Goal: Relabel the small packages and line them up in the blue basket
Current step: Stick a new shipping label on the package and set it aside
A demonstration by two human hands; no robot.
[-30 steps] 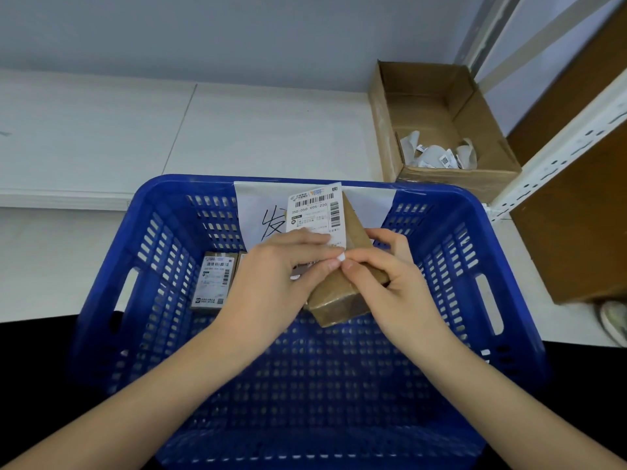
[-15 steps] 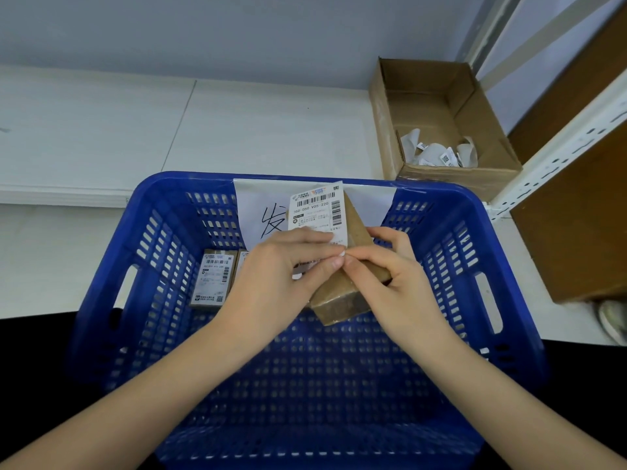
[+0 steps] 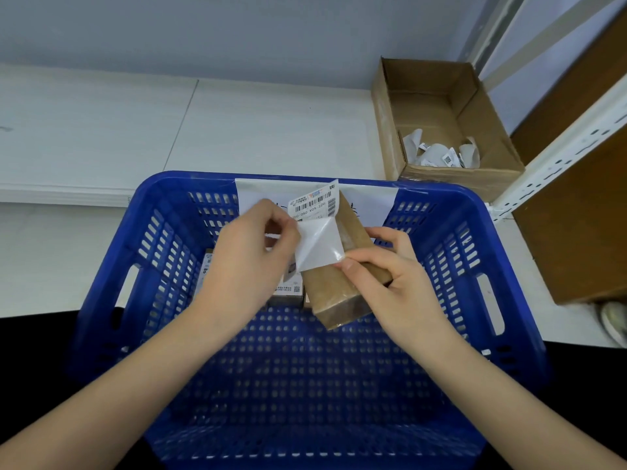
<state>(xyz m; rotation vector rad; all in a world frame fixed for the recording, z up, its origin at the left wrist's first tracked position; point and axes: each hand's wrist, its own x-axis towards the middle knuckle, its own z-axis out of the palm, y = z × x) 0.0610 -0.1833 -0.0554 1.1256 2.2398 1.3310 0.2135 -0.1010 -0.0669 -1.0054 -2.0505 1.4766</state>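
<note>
I am seeing my left hand (image 3: 244, 262) pinching the peeled edge of a white barcode label (image 3: 314, 206), fingers curled on the paper near where its blank backing sheet (image 3: 319, 247) is folding away, while my right hand (image 3: 390, 283) is gripping a long brown cardboard package (image 3: 339, 293), thumb pressing the lower corner of that backing against the box. The package is being held tilted above the blue perforated plastic basket (image 3: 475, 239), its far end pointing up toward the back wall, the label's printed upper part standing off its top face. Behind my left hand, small brown packages with white labels (image 3: 288, 290) are sitting on the basket floor against the far side; how many I cannot tell, since the hand is covering them. A white paper sheet (image 3: 369, 198) with handwriting is hanging over the basket's far rim. The basket is resting on a white counter (image 3: 101, 130). Beyond it to the right, an open brown cardboard box (image 3: 441, 96) is holding crumpled white label scraps (image 3: 437, 154), beside a white perforated shelf upright (image 3: 559, 147)
</note>
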